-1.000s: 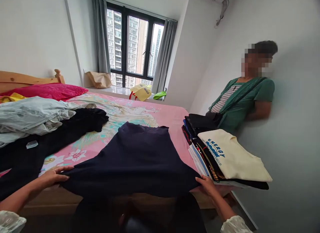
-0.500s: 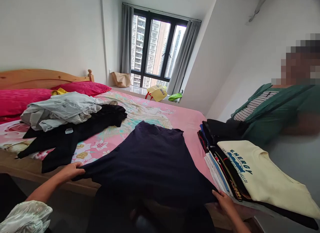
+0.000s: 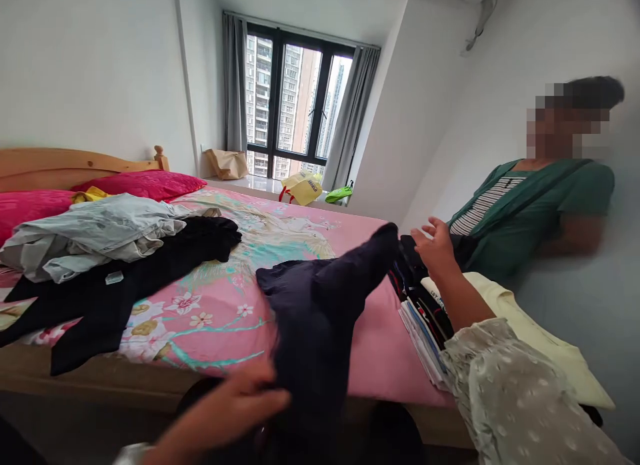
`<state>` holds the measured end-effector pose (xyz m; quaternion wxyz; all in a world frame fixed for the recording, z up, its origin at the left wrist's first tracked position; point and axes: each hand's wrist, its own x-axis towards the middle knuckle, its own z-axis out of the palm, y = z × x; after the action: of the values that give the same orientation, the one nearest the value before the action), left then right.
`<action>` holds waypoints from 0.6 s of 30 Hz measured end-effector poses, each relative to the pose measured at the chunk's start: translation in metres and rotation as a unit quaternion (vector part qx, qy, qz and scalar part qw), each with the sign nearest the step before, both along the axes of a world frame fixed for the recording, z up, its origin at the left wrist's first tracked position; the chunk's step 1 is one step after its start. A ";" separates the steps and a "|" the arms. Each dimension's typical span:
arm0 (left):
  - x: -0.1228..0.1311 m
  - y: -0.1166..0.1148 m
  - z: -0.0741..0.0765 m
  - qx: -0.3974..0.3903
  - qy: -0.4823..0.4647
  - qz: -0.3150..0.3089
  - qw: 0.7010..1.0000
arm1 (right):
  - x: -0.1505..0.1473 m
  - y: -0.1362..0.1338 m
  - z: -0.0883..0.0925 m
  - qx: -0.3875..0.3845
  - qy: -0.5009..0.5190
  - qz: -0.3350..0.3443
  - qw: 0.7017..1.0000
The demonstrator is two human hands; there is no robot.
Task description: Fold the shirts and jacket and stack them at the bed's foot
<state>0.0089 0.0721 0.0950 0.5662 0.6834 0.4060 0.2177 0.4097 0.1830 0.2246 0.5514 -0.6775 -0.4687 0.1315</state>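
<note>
A dark navy garment (image 3: 320, 305) lies bunched and narrowed on the near edge of the bed, one end raised toward the right. My left hand (image 3: 245, 398) is blurred beside its lower left side, thumb and fingers apart. Above the folded stack, my right hand (image 3: 435, 245) has its fingers spread, a small gap from the garment's raised end, with nothing in it. Folded clothes (image 3: 425, 325) are stacked at the right, and a cream shirt (image 3: 540, 338) lies on them, partly behind my right forearm.
Grey clothes (image 3: 100, 228) and black clothes (image 3: 150, 272) are heaped on the left of the bed (image 3: 370, 365). Pink pillows (image 3: 145, 184) rest by the headboard. A person in green (image 3: 540, 212) stands at the right. Bags (image 3: 303, 187) sit near the window.
The navy garment went from spread wide to folded over itself. Both hands let go of its edges; my left moved right and my right moved up. The view shifted, and the person appears further left.
</note>
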 end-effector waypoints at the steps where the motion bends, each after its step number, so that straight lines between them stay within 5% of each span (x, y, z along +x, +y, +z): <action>1: 0.036 -0.015 -0.011 0.015 -0.013 -0.081 0.997 | -0.017 -0.007 0.006 0.030 -0.058 0.033 0.997; 4: 0.117 -0.056 -0.060 0.049 -0.047 -0.205 0.976 | -0.058 -0.042 -0.017 0.011 -0.191 0.137 0.972; 6: 0.140 -0.069 -0.088 0.075 -0.071 -0.266 0.958 | -0.066 -0.070 -0.060 -0.044 -0.233 0.166 0.957; 8: 0.138 -0.061 -0.106 0.100 -0.066 -0.268 0.956 | -0.056 -0.098 -0.117 -0.123 -0.222 0.171 0.952; 11: 0.100 -0.005 -0.113 0.158 0.039 -0.089 0.983 | -0.029 -0.139 -0.210 -0.199 -0.193 0.117 0.954; 14: 0.049 0.082 -0.107 0.188 0.174 0.111 0.960 | -0.014 -0.175 -0.287 -0.213 -0.184 0.044 0.958; 18: 0.005 0.186 -0.100 0.187 0.238 0.201 0.932 | -0.014 -0.198 -0.337 -0.170 -0.196 0.009 0.966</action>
<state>0.0141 0.2579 -0.0046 0.2596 0.7128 0.6099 0.2295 0.3954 -0.0147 -0.1126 0.3245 -0.7693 -0.5447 0.0785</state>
